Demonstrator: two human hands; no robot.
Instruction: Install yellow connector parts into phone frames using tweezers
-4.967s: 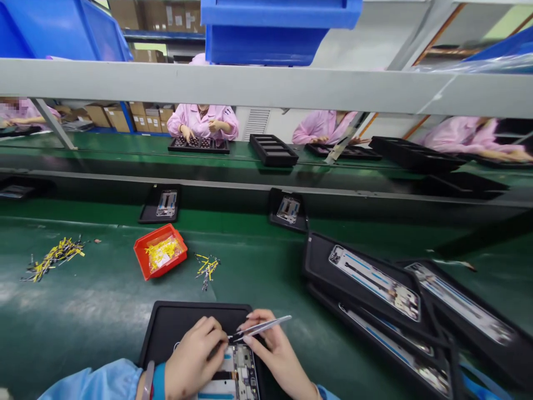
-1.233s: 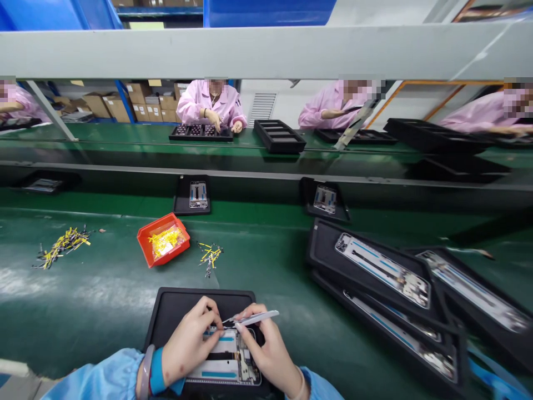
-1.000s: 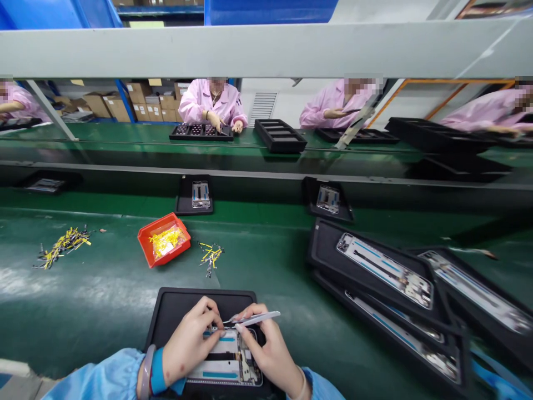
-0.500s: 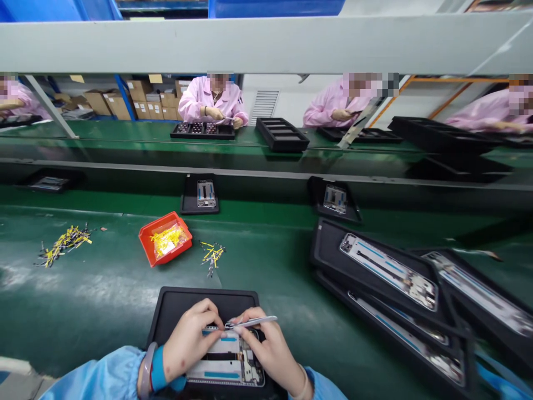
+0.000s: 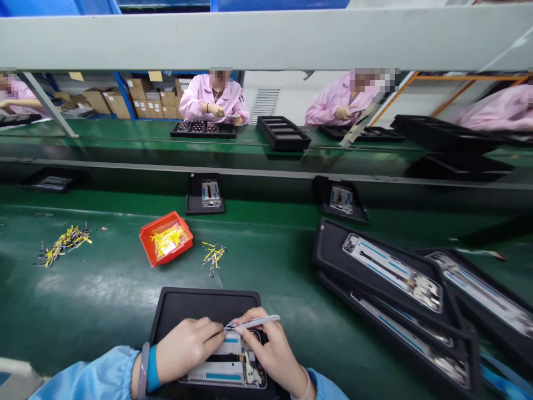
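A phone frame point(image 5: 233, 369) lies in a black tray point(image 5: 195, 304) at the near edge of the green bench. My left hand point(image 5: 187, 347) rests on the frame's top, fingers pressed together at a small part by the tweezer tips. My right hand point(image 5: 270, 350) is closed on silver tweezers point(image 5: 254, 322), whose tips point left and meet my left fingertips over the frame's upper edge. What sits between the fingertips is too small to make out.
An orange bin point(image 5: 165, 238) of yellow parts and a loose pile point(image 5: 213, 254) lie beyond the tray; another pile point(image 5: 62, 244) is far left. Stacked black trays with phone frames point(image 5: 391, 272) fill the right. Two trays point(image 5: 206, 194) ride the belt. People in pink coats work opposite.
The view has tilted down a little. My left fingers have flattened and slid right along the frame's top edge to the tweezer tips. The belt trays have drifted right.
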